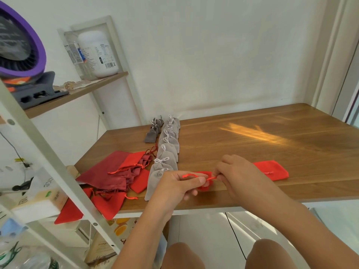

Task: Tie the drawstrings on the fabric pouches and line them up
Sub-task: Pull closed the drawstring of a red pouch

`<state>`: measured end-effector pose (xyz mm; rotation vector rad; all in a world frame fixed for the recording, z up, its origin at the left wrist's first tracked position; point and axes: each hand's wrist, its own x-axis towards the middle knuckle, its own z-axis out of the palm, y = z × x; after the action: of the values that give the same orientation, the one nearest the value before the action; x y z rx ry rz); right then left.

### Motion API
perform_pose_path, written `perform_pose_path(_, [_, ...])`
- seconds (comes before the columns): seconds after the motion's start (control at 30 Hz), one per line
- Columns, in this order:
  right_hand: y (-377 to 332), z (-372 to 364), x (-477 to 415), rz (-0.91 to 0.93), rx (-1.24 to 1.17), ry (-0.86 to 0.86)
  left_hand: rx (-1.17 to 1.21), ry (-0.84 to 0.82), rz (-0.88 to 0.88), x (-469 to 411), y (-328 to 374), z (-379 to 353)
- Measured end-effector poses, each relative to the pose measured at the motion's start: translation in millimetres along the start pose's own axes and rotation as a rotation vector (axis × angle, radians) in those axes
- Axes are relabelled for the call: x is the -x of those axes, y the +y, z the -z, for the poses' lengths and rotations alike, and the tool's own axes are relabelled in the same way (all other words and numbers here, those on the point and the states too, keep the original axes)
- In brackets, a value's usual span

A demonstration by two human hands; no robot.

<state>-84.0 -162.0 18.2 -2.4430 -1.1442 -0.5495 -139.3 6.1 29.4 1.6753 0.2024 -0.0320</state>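
Observation:
A small red pouch lies at the front of the wooden table, gathered at its mouth. My left hand pinches one loop of its red drawstring. My right hand pinches the other end of the drawstring close by. A row of several tied grey pouches runs from the front edge toward the wall, just left of my hands. A flat red pouch lies to the right behind my right hand.
A heap of red and dark red pouches covers the table's front left corner, some hanging over the edge. Small dark grey pouches sit near the wall. A white shelf frame with a fan stands at the left.

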Motion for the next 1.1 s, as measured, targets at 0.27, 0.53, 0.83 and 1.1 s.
perform_pose_path(0.27, [5, 23, 9, -0.009, -0.252, -0.19, -0.044, 0.002, -0.111, 1, 4, 5])
perform_pose_path(0.53, [12, 36, 14, 0.026, -0.374, -0.174, -0.202, 0.007, -0.322, 1, -6, 1])
perform_pose_path(0.83, [5, 15, 10, -0.084, -0.545, -0.056, -0.36, 0.085, -0.567, -3, -9, -7])
perform_pose_path(1.1, [7, 9, 4, -0.378, -1.046, -0.022, -0.623, 0.261, -0.998, -8, -15, -8])
